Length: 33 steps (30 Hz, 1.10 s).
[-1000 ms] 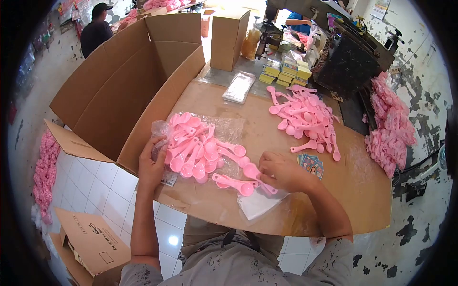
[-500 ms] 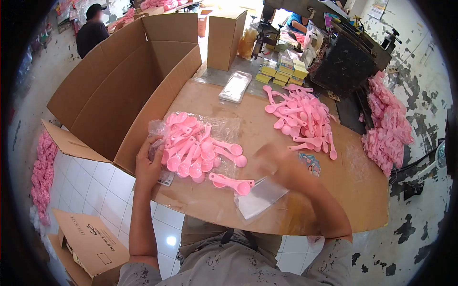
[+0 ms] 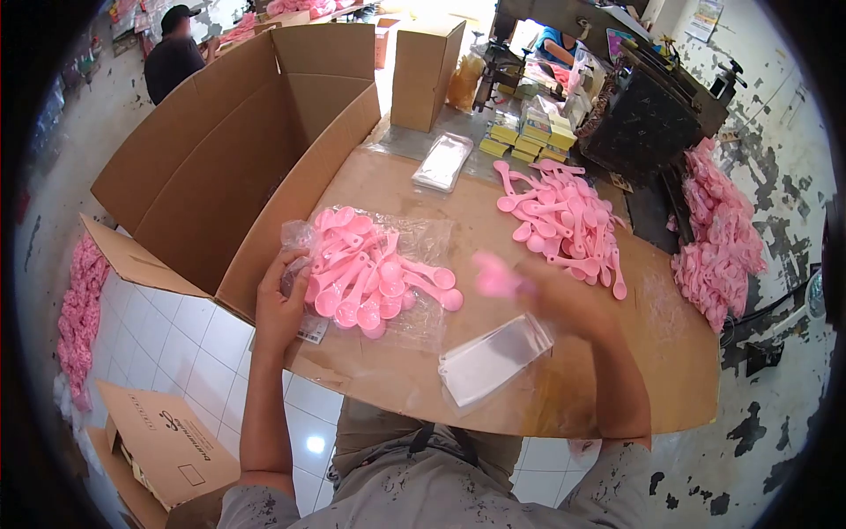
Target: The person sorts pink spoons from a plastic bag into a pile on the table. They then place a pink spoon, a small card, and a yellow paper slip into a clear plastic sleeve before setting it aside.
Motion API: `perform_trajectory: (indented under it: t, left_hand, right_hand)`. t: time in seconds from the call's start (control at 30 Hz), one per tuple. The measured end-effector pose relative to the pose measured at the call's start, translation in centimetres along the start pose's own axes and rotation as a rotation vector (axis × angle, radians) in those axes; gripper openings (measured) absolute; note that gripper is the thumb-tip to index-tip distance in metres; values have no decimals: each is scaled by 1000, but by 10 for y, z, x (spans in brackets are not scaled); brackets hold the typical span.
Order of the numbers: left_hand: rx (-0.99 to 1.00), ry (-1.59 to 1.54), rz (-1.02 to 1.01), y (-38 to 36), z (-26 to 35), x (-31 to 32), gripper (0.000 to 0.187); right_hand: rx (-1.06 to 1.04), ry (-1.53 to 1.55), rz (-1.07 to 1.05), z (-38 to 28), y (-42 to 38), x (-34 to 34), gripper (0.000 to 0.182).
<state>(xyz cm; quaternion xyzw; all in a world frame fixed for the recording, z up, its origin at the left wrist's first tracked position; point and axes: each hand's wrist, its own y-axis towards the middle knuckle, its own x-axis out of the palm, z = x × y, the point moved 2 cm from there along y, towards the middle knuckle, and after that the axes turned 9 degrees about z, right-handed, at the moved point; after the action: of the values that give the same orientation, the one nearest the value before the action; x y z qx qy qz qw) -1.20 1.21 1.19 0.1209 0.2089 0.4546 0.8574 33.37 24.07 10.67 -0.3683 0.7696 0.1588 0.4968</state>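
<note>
My left hand (image 3: 284, 295) has its fingers closed on the crumpled edge of a clear plastic bag (image 3: 429, 234). Pink spoons (image 3: 366, 280) lie heaped on that bag. Blurred by motion, my right hand (image 3: 551, 295) holds a pink spoon (image 3: 496, 276) out to its left, over the cardboard sheet (image 3: 397, 370). Just below it lies a stack of clear plastic sleeves (image 3: 493, 360). A second heap of pink spoons (image 3: 564, 212) rests beyond my right hand.
A large open cardboard box (image 3: 203, 167) stands at the left. Behind the sheet are a clear packet (image 3: 442, 162), yellow-edged card stacks (image 3: 529, 132) and a black machine (image 3: 630, 115). Pink bundles (image 3: 718, 234) hang at the right. Two people are in the background.
The pink spoons near the sleeves have left the sheet, and pink now shows in my right hand. The small cards beside that hand are no longer visible. My left hand stays at the bag.
</note>
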Motion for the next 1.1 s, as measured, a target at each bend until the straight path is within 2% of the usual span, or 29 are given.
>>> perform_trajectory:
  t: [0.03, 0.13, 0.23, 0.3, 0.37, 0.47, 0.57, 0.67, 0.77, 0.87, 0.97, 1.03, 1.1]
  left_hand:
    - [-3, 14, -2, 0, 1, -1, 25]
    - [-2, 3, -5, 0, -6, 0, 26]
    - [-5, 0, 2, 0, -5, 1, 26]
    - [4, 11, 3, 0, -3, 1, 26]
    - [23, 30, -6, -1, -4, 0, 26]
    - [-9, -7, 40, -2, 1, -3, 25]
    - [-119, -205, 68, 2, -20, -5, 24]
    - [-182, -355, 122, 8, 13, -5, 22]
    - [-63, -407, 113, 7, 42, 1, 19]
    - [100, -419, 58, 0, 72, 8, 17]
    - [77, -564, 65, 0, 83, 14, 17]
    - [77, -584, 98, 6, 80, 16, 19]
    - [55, -549, 118, 10, 74, 14, 20]
  right_hand:
    - [80, 28, 86, 22, 8, -9, 30]
    - [-99, -640, 732, 55, 19, -26, 35]
    - [-262, -301, 749, 32, 26, 8, 40]
    - [-388, -75, 413, -3, 26, 39, 45]
    - [-634, -123, 486, -33, 28, 73, 46]
    - [-607, -257, 502, -41, 39, 101, 42]
    - [-460, -368, 326, -43, 47, 103, 40]
    - [-438, -351, 336, -25, 47, 98, 29]
    - [-360, -219, 217, -17, 26, 47, 24]
    - [-156, -72, 84, -10, 7, -12, 24]
    - [-18, 67, 183, 48, 11, -38, 32]
    - [134, -138, 332, 35, 8, -79, 37]
    - [-44, -412, 670, 86, 24, -83, 36]
